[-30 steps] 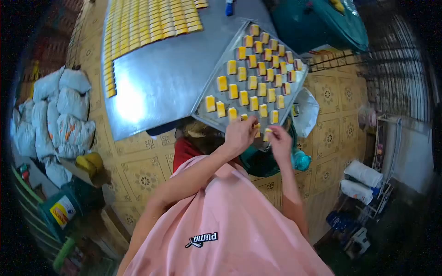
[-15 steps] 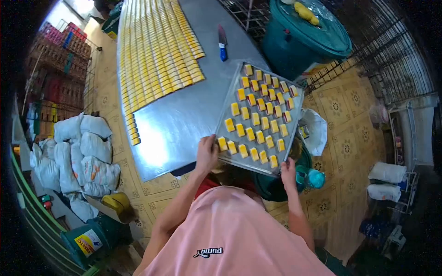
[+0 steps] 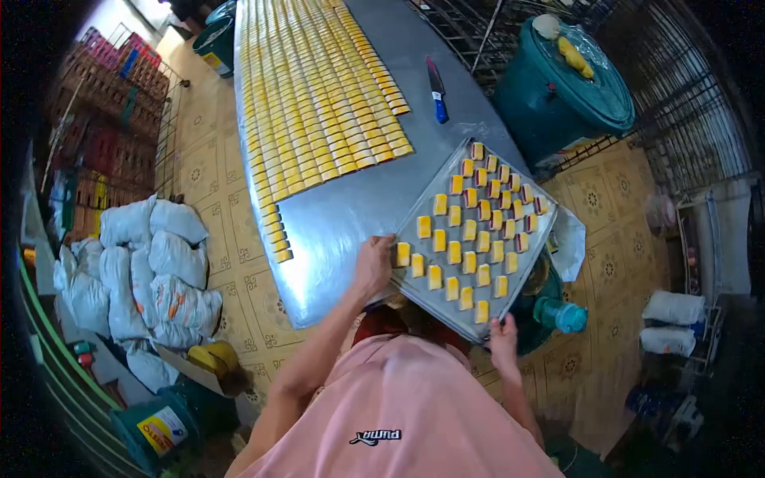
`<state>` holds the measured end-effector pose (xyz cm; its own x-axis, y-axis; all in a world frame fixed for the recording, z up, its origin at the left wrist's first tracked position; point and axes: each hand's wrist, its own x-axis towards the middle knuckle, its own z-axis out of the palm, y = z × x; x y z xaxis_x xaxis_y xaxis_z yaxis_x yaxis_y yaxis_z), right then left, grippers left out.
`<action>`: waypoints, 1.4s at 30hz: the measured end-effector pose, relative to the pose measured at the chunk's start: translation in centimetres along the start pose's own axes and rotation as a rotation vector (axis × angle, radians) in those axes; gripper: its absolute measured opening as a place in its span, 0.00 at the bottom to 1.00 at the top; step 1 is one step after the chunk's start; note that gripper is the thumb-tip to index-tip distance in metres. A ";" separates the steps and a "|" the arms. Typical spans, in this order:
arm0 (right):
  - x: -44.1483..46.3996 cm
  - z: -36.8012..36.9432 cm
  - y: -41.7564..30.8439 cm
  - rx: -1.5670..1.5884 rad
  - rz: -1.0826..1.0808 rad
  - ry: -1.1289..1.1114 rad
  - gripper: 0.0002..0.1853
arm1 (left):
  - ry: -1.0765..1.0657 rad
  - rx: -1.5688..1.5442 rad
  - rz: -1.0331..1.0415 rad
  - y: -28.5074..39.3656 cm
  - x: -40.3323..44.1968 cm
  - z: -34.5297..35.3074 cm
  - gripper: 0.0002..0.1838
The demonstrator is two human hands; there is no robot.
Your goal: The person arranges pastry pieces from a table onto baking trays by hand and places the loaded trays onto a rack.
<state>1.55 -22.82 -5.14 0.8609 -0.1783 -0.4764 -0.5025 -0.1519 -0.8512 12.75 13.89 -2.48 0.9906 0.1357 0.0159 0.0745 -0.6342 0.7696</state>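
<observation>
A metal tray (image 3: 446,300) bears rows of small yellow-topped pieces, some with dark red sides. It sits tilted at the table's near right corner, partly past the edge. My left hand (image 3: 373,267) grips its left corner, fingers closed at the rim. The near corner is pinched in my right hand (image 3: 503,342). Many cut yellow strips (image 3: 319,103) lie in close rows on the metal table (image 3: 335,231). Beyond the tray lies a knife (image 3: 437,92) with a blue handle.
A green lidded barrel (image 3: 550,88) stands behind the tray at right, beside wire racks (image 3: 693,111). White sacks (image 3: 151,271) are piled on the floor at left. A turquoise bottle (image 3: 570,317) is near my right hand. A person shows in the far background.
Since a second ago, both hands have gone from the pieces at the tray's near edge to its corners. The view has shifted, and the tray appears slightly turned since half a second ago.
</observation>
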 end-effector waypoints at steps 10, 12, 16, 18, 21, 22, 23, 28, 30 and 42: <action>-6.6 16.8 1.5 0.045 0.234 -0.114 0.20 | -0.003 0.342 -0.051 -8.4 3.1 -9.6 0.15; -6.5 16.6 1.0 -0.425 0.042 -0.099 0.20 | -0.052 0.332 -0.124 -8.8 3.8 -9.5 0.15; -6.8 16.0 1.7 -0.462 0.038 -0.076 0.20 | -0.146 0.288 -0.314 -10.1 5.2 -7.6 0.20; -5.9 15.3 2.3 -0.483 -0.068 -0.077 0.17 | -0.194 0.279 -0.396 -8.9 5.5 -7.8 0.28; -8.6 13.6 -2.4 0.047 0.067 0.037 0.14 | -0.491 0.522 0.134 -11.8 4.8 -7.4 0.27; -8.7 12.9 -2.4 0.072 0.090 0.113 0.14 | -0.370 0.372 0.223 -10.4 3.8 -6.9 0.25; -8.1 12.2 -1.6 0.097 0.109 0.178 0.14 | -0.261 0.232 0.326 -9.1 2.7 -6.2 0.23; -3.4 7.2 5.5 -0.186 -0.298 0.417 0.16 | -0.157 -0.095 -0.328 0.1 -2.6 -7.5 0.34; -7.0 5.6 1.8 -0.226 -0.330 0.411 0.16 | -0.099 -0.135 -0.315 0.2 -5.5 -7.1 0.39; -17.6 16.1 -9.6 -0.407 -0.602 0.205 0.20 | -0.191 -1.591 -0.545 -8.3 -20.1 -22.7 0.34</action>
<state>-7.50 -2.56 7.87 0.9840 -0.1220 0.1296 0.0263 -0.6203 -0.7839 -10.39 33.70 5.34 0.8981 -0.0983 -0.4287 0.3243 0.8064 0.4944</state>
